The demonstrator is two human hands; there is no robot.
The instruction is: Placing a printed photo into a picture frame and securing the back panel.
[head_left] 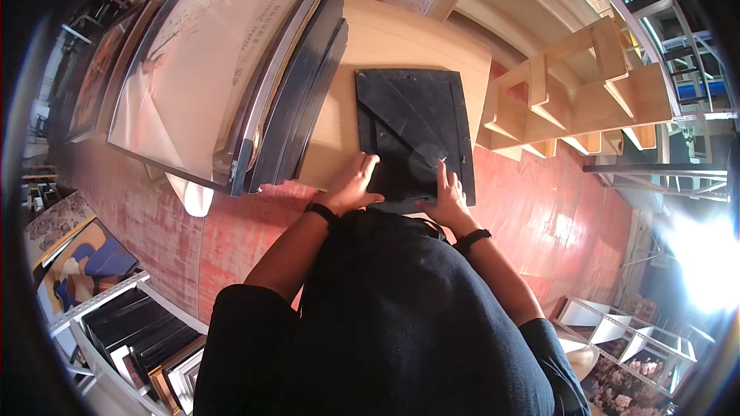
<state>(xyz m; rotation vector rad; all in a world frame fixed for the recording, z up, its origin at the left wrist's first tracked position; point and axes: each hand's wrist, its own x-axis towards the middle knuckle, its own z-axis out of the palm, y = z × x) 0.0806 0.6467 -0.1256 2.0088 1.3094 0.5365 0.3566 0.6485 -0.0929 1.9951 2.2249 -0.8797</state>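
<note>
A black picture frame lies with its backing side up, its near edge close to my body. A diagonal line crosses the backing, perhaps the edge of a folded stand. My left hand rests at the near left corner, thumb and fingers apart. On the near right part lies my right hand, index finger stretched forward over the backing and thumb spread inward. Some of the fingers' undersides are hidden. Under the frame is a light wooden tabletop.
Large framed pictures lean in a stack on the left. A wooden shelf unit with compartments stands at the right. Black frames fill a white rack at the lower left. The floor is worn red.
</note>
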